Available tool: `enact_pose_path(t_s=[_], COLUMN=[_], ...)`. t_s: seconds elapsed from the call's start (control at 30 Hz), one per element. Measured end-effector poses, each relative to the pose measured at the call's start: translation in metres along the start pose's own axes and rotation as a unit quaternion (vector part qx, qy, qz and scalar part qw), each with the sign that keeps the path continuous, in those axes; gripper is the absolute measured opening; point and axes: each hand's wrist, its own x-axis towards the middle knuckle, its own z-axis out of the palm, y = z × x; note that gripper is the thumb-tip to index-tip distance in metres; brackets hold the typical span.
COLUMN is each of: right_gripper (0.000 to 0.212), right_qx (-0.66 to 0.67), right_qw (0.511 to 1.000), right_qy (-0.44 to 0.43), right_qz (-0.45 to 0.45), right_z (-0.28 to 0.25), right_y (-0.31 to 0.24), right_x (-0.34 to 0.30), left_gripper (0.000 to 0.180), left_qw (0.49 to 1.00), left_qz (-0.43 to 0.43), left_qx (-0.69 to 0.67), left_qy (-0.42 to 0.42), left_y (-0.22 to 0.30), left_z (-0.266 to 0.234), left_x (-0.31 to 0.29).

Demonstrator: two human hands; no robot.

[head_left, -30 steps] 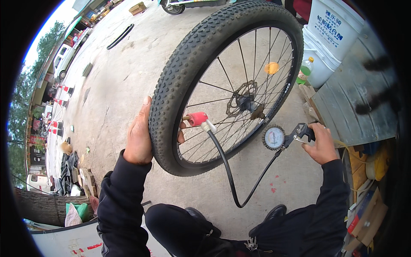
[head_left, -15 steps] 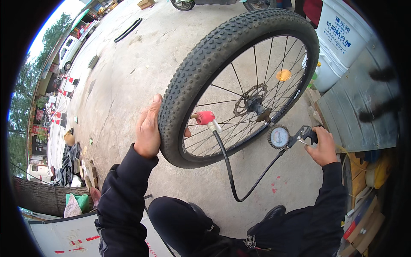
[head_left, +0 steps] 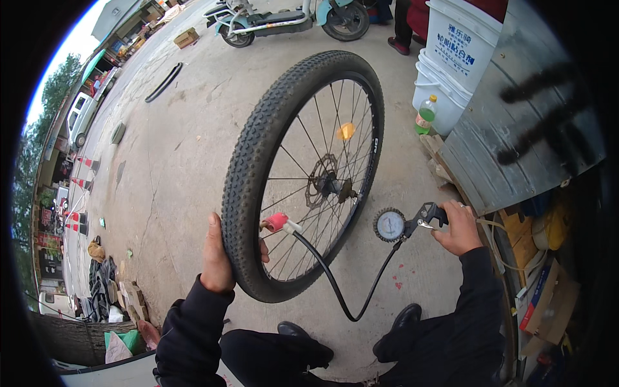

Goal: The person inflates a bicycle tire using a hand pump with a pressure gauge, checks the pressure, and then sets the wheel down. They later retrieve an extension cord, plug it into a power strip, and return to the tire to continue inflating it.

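A bicycle wheel (head_left: 243, 164) with a knobby black tyre stands upright and tilted in front of me. My left hand (head_left: 218, 258) grips the tyre at its near left side, its thumb on the tread and fingertips showing inside the rim. Beside those fingertips a red-and-white air chuck (head_left: 277, 223) sits at the rim; its joint with the valve is hard to make out. From it a black hose (head_left: 332, 284) loops down and back up to a tyre inflator gun (head_left: 422, 219) with a round dial gauge (head_left: 390, 226). My right hand (head_left: 459, 229) is closed around the gun's handle.
White buckets (head_left: 445, 90) and a green bottle (head_left: 425, 115) stand at the right, by a grey metal panel (head_left: 516, 148). Cardboard (head_left: 553, 303) lies at the lower right. A scooter (head_left: 284, 22) and a person's legs (head_left: 401, 29) are at the far side. A tyre piece (head_left: 164, 82) lies on the concrete.
The wheel appears lower, smaller and further left, still in my left hand. The gun has shifted slightly left and down. More of the scooter, the bottle and a person's legs now show.
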Motion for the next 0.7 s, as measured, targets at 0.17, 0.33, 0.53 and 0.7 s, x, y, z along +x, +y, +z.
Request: enact_pose_path(t_s=[0.17,0.33,0.53,0.7], right_gripper=[0.047,0.044,0.047,0.047], right_qx=[0.059,0.082,0.122,0.14], right_qw=[0.994,0.982,0.968,0.956], right_qy=[-0.049,-0.113,-0.136,-0.14], right_qz=[0.078,0.129,0.172,0.217], right_z=[-0.002,0.017,0.031,0.032], right_y=[-0.001,-0.023,-0.028,-0.014], right_x=[-0.052,-0.1,-0.137,-0.143], left_gripper=[0.094,0.098,0.088,0.055], left_qw=[0.987,0.978,0.961,0.94], left_qz=[-0.094,-0.164,-0.211,-0.099], left_qx=[0.024,0.058,0.13,0.268], left_qy=[0.13,0.117,0.124,0.188], left_y=[0.04,0.078,0.108,0.136], left_z=[0.018,0.007,-0.009,-0.001], left_x=[-0.048,-0.089,-0.095,-0.063])
